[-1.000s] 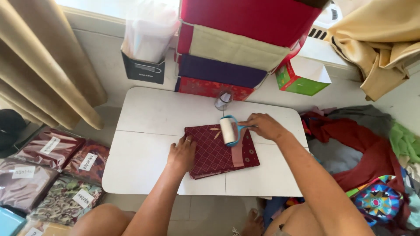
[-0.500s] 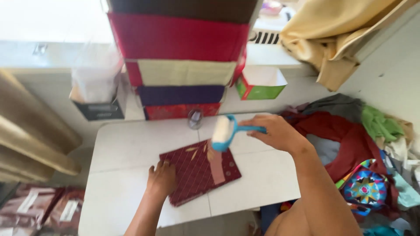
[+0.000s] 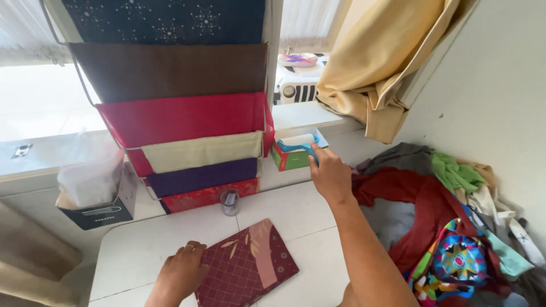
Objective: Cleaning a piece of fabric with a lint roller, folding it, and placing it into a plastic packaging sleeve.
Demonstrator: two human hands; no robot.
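Fingers of the left hand (image 3: 181,274) lie spread on the folded maroon cloth (image 3: 245,265) on the table (image 3: 284,211). Right hand (image 3: 330,173) pinches the blue lint roller (image 3: 298,142) over the green box (image 3: 293,154); a loose grip could drop it.

Two hands: left hand (image 3: 181,274) at lower left, right hand (image 3: 329,172) at centre. One lint roller (image 3: 300,142); one green-and-red box (image 3: 294,156); one maroon fabric packet (image 3: 246,265) on the counter (image 3: 296,213); one small glass jar (image 3: 230,202); six folded fabrics (image 3: 187,119) stacked at upper left; one black box (image 3: 99,211) at left.
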